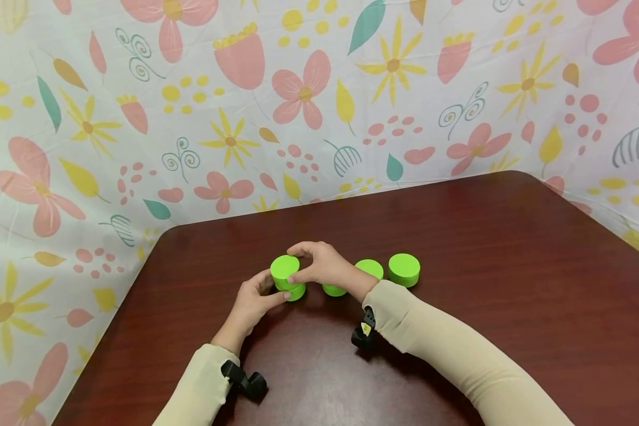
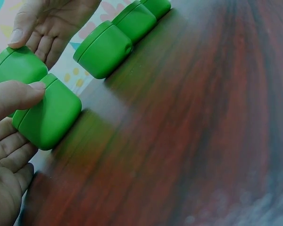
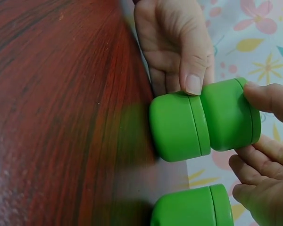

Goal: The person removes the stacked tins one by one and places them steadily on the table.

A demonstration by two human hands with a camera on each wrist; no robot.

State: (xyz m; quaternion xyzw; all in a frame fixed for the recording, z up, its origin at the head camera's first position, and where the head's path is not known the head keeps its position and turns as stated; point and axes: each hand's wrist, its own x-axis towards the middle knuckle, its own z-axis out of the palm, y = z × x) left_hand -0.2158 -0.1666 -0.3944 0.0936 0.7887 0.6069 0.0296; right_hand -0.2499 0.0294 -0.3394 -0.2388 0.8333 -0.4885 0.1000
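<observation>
Two round, light green lidded jars stand one on top of the other at the left of the group. My left hand (image 1: 250,305) grips the lower jar (image 3: 177,127), with the thumb near its lid seam and the fingers on the far side. My right hand (image 1: 327,266) pinches the upper jar (image 1: 284,269) by its lid, thumb on one side and fingers on the other. In the right wrist view the upper jar sits slightly off-centre against the lower one's lid.
To the right stand three more green jars: a near one (image 1: 334,290) partly hidden by my right hand, one behind my wrist (image 1: 369,268), and one farthest right (image 1: 404,269). All are on a dark reddish wooden table (image 1: 511,248). A flowered cloth (image 1: 309,148) hangs behind it.
</observation>
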